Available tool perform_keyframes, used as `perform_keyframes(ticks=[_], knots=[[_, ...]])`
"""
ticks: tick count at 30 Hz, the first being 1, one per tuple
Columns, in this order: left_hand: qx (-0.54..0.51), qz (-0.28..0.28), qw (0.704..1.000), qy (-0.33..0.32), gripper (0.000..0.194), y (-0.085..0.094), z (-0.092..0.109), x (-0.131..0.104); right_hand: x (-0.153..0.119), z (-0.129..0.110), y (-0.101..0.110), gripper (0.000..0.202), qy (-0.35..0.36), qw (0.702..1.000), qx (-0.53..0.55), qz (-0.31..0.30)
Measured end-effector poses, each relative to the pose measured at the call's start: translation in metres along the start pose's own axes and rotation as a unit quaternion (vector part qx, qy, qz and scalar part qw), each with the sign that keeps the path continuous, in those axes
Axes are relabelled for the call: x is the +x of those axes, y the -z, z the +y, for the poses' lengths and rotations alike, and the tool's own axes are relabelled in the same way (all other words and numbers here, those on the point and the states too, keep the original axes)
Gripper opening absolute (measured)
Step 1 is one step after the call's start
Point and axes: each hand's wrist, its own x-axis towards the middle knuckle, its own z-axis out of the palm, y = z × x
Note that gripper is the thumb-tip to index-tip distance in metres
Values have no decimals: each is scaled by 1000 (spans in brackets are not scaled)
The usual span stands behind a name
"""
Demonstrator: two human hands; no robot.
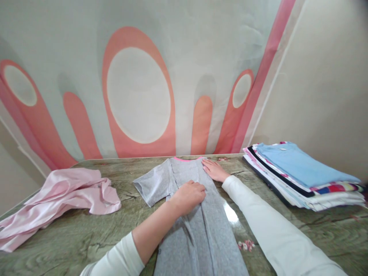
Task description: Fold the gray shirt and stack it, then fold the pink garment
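A grey short-sleeved T-shirt (184,234) with a pink neckline lies on the table, its collar toward the far edge. One sleeve spreads out to the left, while the right side is folded inward with no sleeve showing there. My left hand (189,196) is closed over the middle of the shirt, fingers curled down on the fabric; the fingertips are partly hidden. At the right shoulder, near the collar, my right hand (214,170) lies flat with its fingers stretched out.
To the left, a crumpled pink garment (71,191) rests on the wood-patterned table (135,234). A stack of folded clothes (304,172), light blue on top, stands at the right. Behind the table hangs a grey and coral patterned backdrop (184,69).
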Motion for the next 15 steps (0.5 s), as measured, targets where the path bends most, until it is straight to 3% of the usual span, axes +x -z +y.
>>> perform_keyframes(ticks=[5,12,15], knots=[[14,-2,1000,6,13,3,1,2,0,1,-2,53,-6,1000,-16,-13],[-8,-8,1000,23,9,-8,-5,0,2,3,-5,55,-12,1000,-23,-9],[-23,-18,999,38,12,-1,-4,-2,2,3,-5,54,-7,1000,-16,3]])
